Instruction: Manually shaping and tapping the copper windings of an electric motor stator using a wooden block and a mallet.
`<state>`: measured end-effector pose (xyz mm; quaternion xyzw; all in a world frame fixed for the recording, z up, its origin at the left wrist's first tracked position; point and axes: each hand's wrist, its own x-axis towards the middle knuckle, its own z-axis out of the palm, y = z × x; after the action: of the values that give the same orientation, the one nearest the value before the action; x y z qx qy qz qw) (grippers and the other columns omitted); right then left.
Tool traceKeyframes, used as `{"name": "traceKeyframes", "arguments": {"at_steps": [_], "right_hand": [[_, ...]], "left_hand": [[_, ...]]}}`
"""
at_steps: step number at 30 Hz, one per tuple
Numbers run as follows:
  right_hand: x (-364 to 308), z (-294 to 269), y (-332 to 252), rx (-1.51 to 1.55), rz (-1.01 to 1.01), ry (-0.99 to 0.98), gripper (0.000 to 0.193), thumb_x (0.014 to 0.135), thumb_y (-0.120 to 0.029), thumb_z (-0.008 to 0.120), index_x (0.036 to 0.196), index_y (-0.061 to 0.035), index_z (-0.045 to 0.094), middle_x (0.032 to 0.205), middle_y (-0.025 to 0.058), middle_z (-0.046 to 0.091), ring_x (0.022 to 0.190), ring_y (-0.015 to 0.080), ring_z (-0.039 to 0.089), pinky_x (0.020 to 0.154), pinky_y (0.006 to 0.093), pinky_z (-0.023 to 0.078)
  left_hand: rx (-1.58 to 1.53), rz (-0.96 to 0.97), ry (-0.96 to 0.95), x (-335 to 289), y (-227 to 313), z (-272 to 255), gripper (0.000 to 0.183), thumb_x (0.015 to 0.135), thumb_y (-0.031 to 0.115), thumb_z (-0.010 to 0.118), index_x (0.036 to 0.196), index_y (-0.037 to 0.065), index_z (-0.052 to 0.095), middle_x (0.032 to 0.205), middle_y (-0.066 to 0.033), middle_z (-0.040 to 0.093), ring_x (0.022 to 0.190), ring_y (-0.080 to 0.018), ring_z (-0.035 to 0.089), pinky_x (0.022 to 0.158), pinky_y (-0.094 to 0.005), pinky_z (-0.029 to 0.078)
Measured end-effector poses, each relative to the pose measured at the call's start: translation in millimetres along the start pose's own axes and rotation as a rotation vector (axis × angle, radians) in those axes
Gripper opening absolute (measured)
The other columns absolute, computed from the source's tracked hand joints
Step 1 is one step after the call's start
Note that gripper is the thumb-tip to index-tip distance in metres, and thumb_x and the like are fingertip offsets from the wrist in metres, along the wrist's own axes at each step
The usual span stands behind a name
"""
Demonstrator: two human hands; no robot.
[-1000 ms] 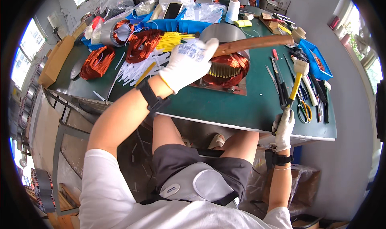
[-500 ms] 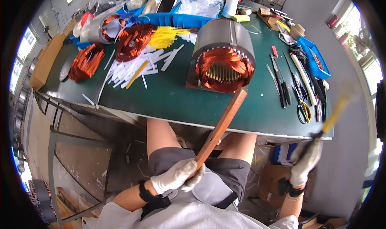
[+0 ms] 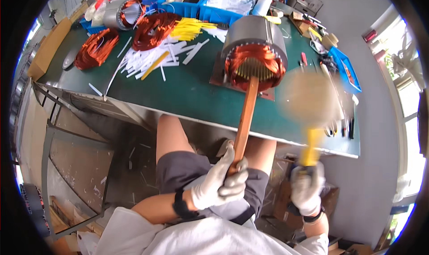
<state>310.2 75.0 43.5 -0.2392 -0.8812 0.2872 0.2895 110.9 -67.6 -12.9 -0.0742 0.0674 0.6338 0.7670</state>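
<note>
My gloved left hand (image 3: 223, 183) is wrapped round the lower end of a wooden bar (image 3: 246, 121). The bar's far end reaches the copper windings (image 3: 239, 78) at the open front of a motor stator (image 3: 254, 38); whether it presses on them I cannot tell. In my gloved right hand (image 3: 308, 190) is a mallet (image 3: 309, 96) with a yellow and dark handle. Its pale head is smeared by motion, raised to the right of the bar. The stator lies on its side on a flat reddish-brown plate (image 3: 217, 74).
The green table (image 3: 178, 94) holds copper coil bundles (image 3: 96, 49), white strips (image 3: 145, 60) and yellow strips (image 3: 190, 27). A second stator (image 3: 120, 14) lies at the far left. Blue bins (image 3: 219, 14) stand along the back. Scissors (image 3: 330, 129) and other tools lie at right, partly behind the mallet.
The bar has swung more upright, its tip now at the stator's front. My right hand has come inward from the far right, bringing the mallet head into view.
</note>
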Motion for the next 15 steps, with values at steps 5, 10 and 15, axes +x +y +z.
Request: {"name": "traceKeyframes", "arguments": {"at_steps": [5, 10, 15], "right_hand": [[2.0, 16.2, 15.1, 0.386, -0.091, 0.303, 0.034, 0.099, -0.034, 0.051, 0.099, -0.0001, 0.046, 0.066, 0.0076, 0.055, 0.05, 0.0197, 0.05, 0.047, 0.0299, 0.039], [-7.2, 30.1, 41.8, -0.255, 0.039, -0.287, 0.021, 0.084, -0.015, 0.067, 0.099, -0.0024, 0.058, 0.071, 0.0187, 0.063, 0.064, 0.04, 0.063, 0.055, 0.044, 0.049], [12.3, 15.3, 94.5, -0.465, 0.134, 0.225, 0.017, 0.089, -0.008, 0.061, 0.105, -0.0049, 0.058, 0.081, 0.0205, 0.064, 0.07, 0.0414, 0.064, 0.06, 0.044, 0.05]], "left_hand": [[-0.093, 0.025, -0.143, 15.0, -8.7, -15.9, 0.05, 0.096, 0.063, 0.04, 0.085, 0.015, 0.049, 0.051, 0.0068, 0.033, 0.031, -0.0037, 0.026, 0.029, -0.0215, 0.022], [-0.121, -0.053, -0.114, -6.7, 0.1, -20.0, 0.05, 0.097, 0.063, 0.04, 0.082, 0.015, 0.046, 0.05, 0.0075, 0.03, 0.033, -0.0035, 0.026, 0.033, -0.021, 0.025], [0.366, -0.013, 0.067, -71.9, 26.6, -36.2, 0.048, 0.102, 0.05, 0.043, 0.127, 0.009, 0.048, 0.068, -0.0008, 0.046, 0.041, -0.0068, 0.036, 0.039, -0.0227, 0.031]]}}
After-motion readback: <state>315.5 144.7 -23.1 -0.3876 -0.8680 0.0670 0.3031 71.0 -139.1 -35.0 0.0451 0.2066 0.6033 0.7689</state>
